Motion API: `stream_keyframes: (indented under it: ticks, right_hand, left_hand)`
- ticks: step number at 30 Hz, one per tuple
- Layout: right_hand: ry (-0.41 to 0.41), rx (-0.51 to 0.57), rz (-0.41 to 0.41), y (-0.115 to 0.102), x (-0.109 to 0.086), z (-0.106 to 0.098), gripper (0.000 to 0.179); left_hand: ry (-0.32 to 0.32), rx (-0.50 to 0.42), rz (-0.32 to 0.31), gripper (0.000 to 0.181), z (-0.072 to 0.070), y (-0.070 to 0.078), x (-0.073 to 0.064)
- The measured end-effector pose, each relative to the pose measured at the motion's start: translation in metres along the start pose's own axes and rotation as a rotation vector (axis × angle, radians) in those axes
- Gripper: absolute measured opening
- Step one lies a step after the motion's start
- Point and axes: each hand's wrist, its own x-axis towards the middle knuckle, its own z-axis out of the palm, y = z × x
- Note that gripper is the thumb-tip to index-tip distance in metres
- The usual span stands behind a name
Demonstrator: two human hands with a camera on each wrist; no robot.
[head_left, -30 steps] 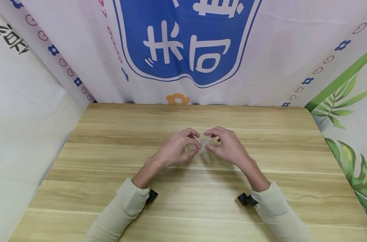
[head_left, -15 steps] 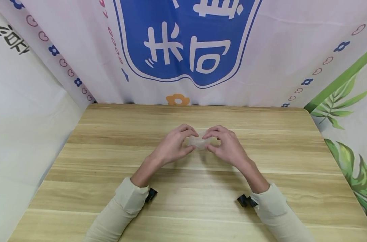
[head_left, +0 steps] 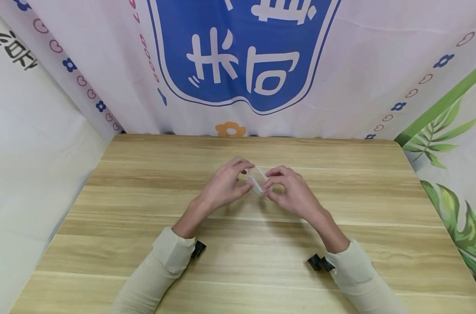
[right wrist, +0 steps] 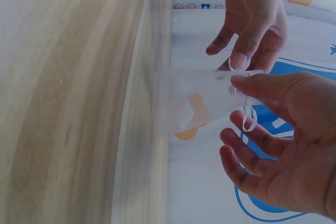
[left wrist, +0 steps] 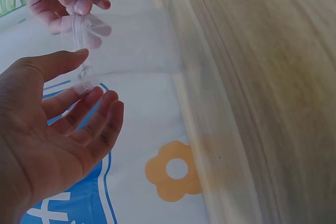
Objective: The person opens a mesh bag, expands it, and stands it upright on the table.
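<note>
A small clear plastic bag [head_left: 257, 179] is held up between both hands over the middle of the table, its body hanging below the mouth. My left hand [head_left: 227, 182] holds the left side of the bag's mouth with thumb and fingertips; the other fingers are loosely bent in the left wrist view. On the other side my right hand [head_left: 294, 189] pinches the mouth between thumb and index finger. A thin pale strip loops out at the mouth in the right wrist view. The bag [right wrist: 184, 106] is see-through, and I make out nothing inside it.
The wood-grain table [head_left: 238, 270] reaches out on all sides of the hands. Behind it hangs a white curtain [head_left: 340, 78] with a blue sign. A small black device [head_left: 320, 261] sits at the right wrist, another [head_left: 198, 249] at the left.
The bag's mouth has turned and now stands more open between the hands. My left fingers have shifted slightly up and spread apart; my right fingers have closed together at the lower right edge.
</note>
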Motion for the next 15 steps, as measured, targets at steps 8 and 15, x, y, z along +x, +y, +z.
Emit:
stream_keyframes:
  ticks: [8, 15]
  right_hand:
    - [-0.014, 0.026, 0.028, 0.000, -0.002, -0.001, 0.017]
    - [0.015, 0.081, 0.033, 0.002, -0.003, -0.011, 0.031]
  left_hand:
    - [0.028, -0.008, 0.079, 0.047, 0.000, -0.005, 0.000]
    - [0.085, -0.110, 0.111, 0.046, -0.003, -0.009, -0.003]
